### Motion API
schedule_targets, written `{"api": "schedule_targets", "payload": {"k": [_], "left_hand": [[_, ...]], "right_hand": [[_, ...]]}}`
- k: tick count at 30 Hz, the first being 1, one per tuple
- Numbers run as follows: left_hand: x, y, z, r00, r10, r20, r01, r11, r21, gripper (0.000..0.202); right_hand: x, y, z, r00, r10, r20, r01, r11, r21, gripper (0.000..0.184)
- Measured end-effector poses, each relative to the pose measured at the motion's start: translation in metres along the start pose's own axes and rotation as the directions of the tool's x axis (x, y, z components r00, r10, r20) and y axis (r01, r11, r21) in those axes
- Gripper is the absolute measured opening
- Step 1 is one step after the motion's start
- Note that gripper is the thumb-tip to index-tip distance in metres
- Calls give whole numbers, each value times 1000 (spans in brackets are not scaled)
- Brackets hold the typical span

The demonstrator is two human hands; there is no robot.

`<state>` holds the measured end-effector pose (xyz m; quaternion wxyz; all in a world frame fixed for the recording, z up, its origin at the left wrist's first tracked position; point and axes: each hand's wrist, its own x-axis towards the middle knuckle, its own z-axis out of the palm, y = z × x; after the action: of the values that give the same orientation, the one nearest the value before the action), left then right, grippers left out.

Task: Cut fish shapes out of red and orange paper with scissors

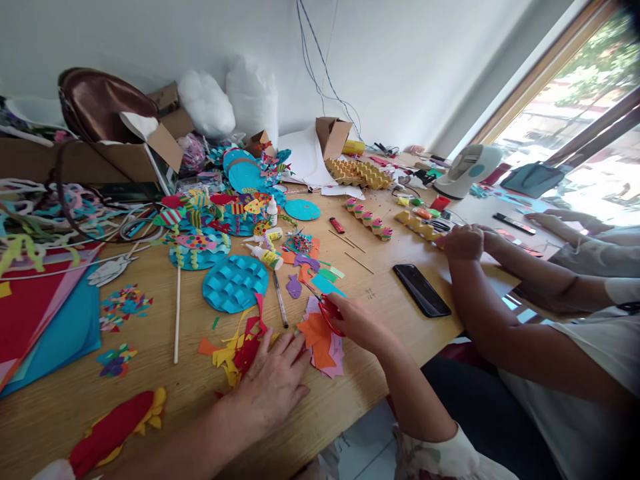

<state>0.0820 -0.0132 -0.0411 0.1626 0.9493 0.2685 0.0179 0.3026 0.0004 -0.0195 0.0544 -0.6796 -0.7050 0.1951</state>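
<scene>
Gripping the red scissors [330, 316] with the right hand [357, 323], fingers wrapped round the handles, right by the orange paper [318, 339] and the pink paper [334, 360]. Can't tell about the blades, apart or together. Resting the left hand [275, 373] flat and loose, palm down, just beside the red and yellow scraps [231, 359]. Can't tell about anything under the palm. Not touching, hand to hand.

Looks part done. Already cut out, it seems: the purple fish [294, 287], near the scissor tips, and two piles of tiny bits [125, 305] on the left. Already put together, by the look of it: the bright fish [200, 241] on blue rounds further back. Less finished, perhaps: the near blue round [235, 285], bumpy with strips but with no fish on it. Seemingly left to cut: the big sheets [47, 307] at the far left. Lying close by, out of hand: the glue [267, 256] and the pen [280, 300]. Past the phone [423, 290], on the right: another person's hands [465, 241], close together by the egg carton [416, 227].
</scene>
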Motion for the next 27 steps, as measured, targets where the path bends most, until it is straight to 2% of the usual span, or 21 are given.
{"api": "schedule_targets", "payload": {"k": [4,11,16,20,23,27], "left_hand": [[7,-3,-5,1000,-26,-9,26,999,40,40],[13,-6,-9,999,19,-29,-16,996,86,37],[32,-5,-18,998,-4,-68,10,995,103,33],[45,0,-21,998,-27,-65,35,991,128,31],[50,5,-18,998,-37,-55,45,987,155,29],[51,6,-15,998,-39,-48,47,984,174,31]], "right_hand": [[-5,4,7,999,21,-24,-20,999,25,8],[-7,7,13,998,24,-53,-20,996,85,9],[-6,8,13,997,29,-66,-19,990,143,10],[-9,7,10,990,67,-121,-43,979,197,13],[-17,4,7,972,130,-197,-77,964,256,11],[-29,1,3,917,243,-316,-116,922,371,3]]}}
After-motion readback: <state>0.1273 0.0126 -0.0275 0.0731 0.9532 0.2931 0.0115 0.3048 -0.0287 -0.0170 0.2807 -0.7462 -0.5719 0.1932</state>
